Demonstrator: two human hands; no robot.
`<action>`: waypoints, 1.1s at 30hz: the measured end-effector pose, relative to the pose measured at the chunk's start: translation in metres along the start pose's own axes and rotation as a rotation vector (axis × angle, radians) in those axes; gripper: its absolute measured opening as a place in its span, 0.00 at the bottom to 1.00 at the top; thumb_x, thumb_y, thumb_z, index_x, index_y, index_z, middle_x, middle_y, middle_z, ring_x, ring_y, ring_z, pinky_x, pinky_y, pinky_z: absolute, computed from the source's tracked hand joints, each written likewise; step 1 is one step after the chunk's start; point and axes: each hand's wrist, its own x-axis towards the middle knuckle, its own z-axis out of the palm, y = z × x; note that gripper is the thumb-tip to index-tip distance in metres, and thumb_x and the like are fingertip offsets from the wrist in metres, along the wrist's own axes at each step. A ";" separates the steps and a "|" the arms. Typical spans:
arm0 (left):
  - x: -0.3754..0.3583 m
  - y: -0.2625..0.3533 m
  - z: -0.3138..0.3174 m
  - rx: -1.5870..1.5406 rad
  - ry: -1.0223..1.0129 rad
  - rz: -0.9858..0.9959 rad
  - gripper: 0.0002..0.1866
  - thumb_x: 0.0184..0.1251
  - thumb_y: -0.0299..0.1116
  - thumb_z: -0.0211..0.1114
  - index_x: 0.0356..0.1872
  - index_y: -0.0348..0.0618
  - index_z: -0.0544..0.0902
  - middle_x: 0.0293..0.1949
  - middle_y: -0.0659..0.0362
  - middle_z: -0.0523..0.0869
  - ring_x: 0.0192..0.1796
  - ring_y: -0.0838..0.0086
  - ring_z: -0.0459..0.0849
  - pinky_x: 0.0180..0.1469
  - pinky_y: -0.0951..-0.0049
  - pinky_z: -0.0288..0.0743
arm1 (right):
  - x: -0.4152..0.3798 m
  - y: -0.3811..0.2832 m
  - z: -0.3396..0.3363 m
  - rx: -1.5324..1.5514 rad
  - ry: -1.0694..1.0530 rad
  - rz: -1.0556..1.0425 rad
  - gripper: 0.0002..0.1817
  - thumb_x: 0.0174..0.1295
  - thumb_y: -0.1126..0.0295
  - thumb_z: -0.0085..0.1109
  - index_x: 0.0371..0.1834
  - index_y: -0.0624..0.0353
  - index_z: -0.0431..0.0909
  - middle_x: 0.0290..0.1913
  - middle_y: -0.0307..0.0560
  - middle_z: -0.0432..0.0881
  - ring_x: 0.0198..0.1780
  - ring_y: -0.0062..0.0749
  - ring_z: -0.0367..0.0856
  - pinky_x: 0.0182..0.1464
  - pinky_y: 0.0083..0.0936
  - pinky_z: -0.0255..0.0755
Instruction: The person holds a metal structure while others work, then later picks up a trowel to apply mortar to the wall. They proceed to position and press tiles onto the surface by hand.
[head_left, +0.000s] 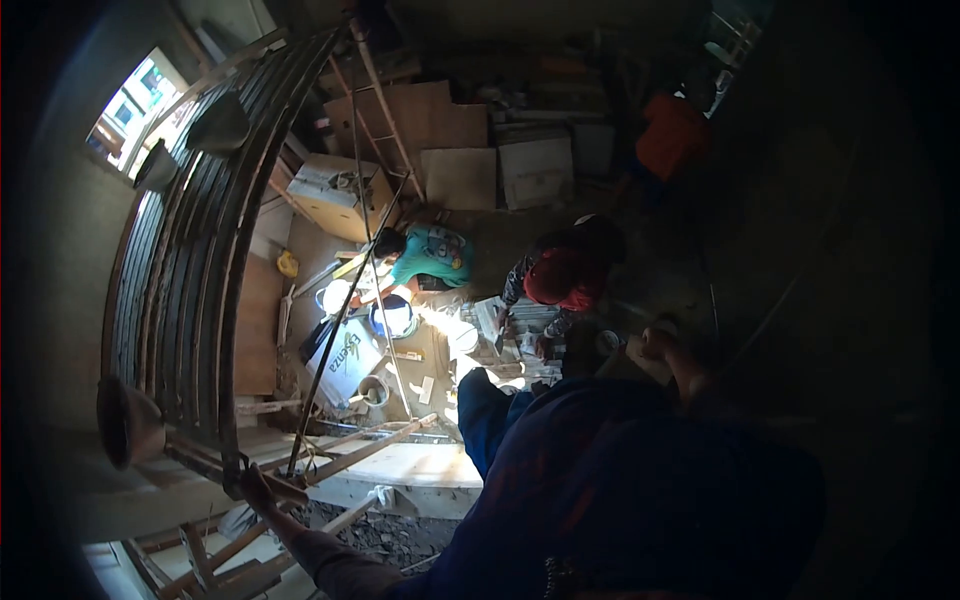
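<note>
Well, the left hand (256,490) grips the slatted frame (190,300); a slip could cost balance; the shadowed right hand (657,345), I can't tell its fingers' state.

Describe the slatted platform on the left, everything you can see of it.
The platform is long and dark, made of narrow parallel bars between long side rails, with light showing through some gaps. It looks worn; whether it is wood or metal is unclear. It runs from the left hand, which grips its near end, towards the far wall, bowed by the lens. Three dark buckets are on it: two near the far end, one at the near left corner.
</note>
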 end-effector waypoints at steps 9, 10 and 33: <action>-0.002 0.011 0.001 -0.111 0.144 0.088 0.18 0.57 0.35 0.53 0.41 0.27 0.74 0.40 0.39 0.77 0.46 0.58 0.74 0.50 0.62 0.64 | -0.014 -0.007 -0.001 0.007 -0.063 0.066 0.28 0.40 0.58 0.57 0.46 0.61 0.71 0.47 0.56 0.75 0.49 0.45 0.73 0.49 0.33 0.67; -0.001 -0.014 0.020 -0.268 0.308 0.143 0.17 0.58 0.34 0.52 0.38 0.27 0.76 0.36 0.40 0.78 0.41 0.60 0.76 0.47 0.63 0.66 | -0.018 -0.010 -0.003 0.004 -0.079 0.061 0.28 0.39 0.58 0.57 0.46 0.61 0.71 0.46 0.56 0.75 0.49 0.45 0.73 0.49 0.33 0.67; -0.005 0.061 -0.038 -0.050 -0.061 -0.171 0.21 0.41 0.23 0.60 0.43 0.32 0.75 0.46 0.47 0.76 0.49 0.62 0.74 0.54 0.68 0.65 | 0.010 -0.021 -0.002 0.013 0.001 0.026 0.25 0.36 0.61 0.56 0.41 0.60 0.74 0.42 0.55 0.77 0.46 0.44 0.75 0.47 0.32 0.68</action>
